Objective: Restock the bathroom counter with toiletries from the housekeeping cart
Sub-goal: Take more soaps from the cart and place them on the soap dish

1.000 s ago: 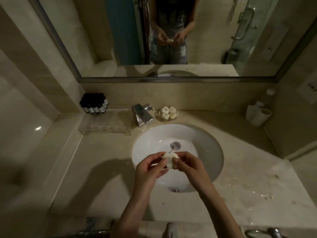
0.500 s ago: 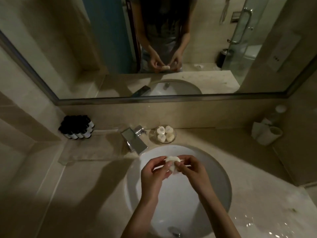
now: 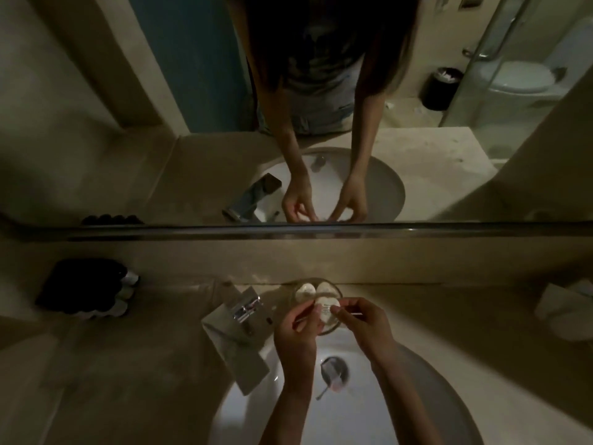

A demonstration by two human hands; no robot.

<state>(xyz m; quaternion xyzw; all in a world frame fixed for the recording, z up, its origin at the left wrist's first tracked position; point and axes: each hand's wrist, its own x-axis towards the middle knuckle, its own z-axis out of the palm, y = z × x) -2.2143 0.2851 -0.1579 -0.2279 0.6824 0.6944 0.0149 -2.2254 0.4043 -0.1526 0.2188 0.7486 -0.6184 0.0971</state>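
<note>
The near part of the glass dish [image 3: 338,293] at the back edge of the counter [image 3: 128,364] is being covered by the left hand [image 3: 298,329] and right hand [image 3: 362,322] pinching the wrapped soap [image 3: 324,311], whose label print is being left too small to read. The basin [image 3: 369,412] is being cut off by the bottom edge. The dark bottles [image 3: 80,285] at the back left corner are being blurred into one mass.

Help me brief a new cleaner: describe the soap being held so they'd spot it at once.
Find the white sink; behind it, right of the chrome faucet, sits a small glass dish. Over that dish the left hand and right hand pinch a round white soap. Unlike the two soaps lying in the dish, it shows a printed label.
</note>
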